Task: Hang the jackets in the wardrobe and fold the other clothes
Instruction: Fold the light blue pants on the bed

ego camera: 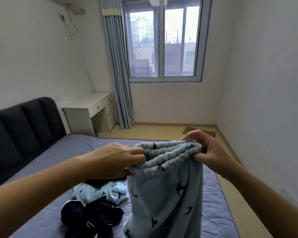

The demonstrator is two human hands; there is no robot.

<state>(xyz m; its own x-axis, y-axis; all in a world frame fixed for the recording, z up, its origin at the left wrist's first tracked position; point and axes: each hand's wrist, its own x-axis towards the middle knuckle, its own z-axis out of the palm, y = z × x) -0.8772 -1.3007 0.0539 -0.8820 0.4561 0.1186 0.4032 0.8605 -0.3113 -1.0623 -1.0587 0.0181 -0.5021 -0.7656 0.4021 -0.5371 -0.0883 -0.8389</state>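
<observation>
Pale-blue fleece trousers (165, 191) by the waistband — left hand (117, 155), right hand (205, 148) — above bed (50, 162).

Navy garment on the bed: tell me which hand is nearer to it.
Left. The left hand grips the waistband of the light blue trousers above the navy garment, slightly to its right; the right hand grips the waistband's other end, farther right.

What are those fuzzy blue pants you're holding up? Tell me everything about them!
The fuzzy pants are light blue fleece dotted with small dark animal shapes. Their ribbed elastic waistband is on top, bunched. The left hand grips one end and the right hand the other. The rest hangs down above the bed, and the bottom runs out of view.
</observation>
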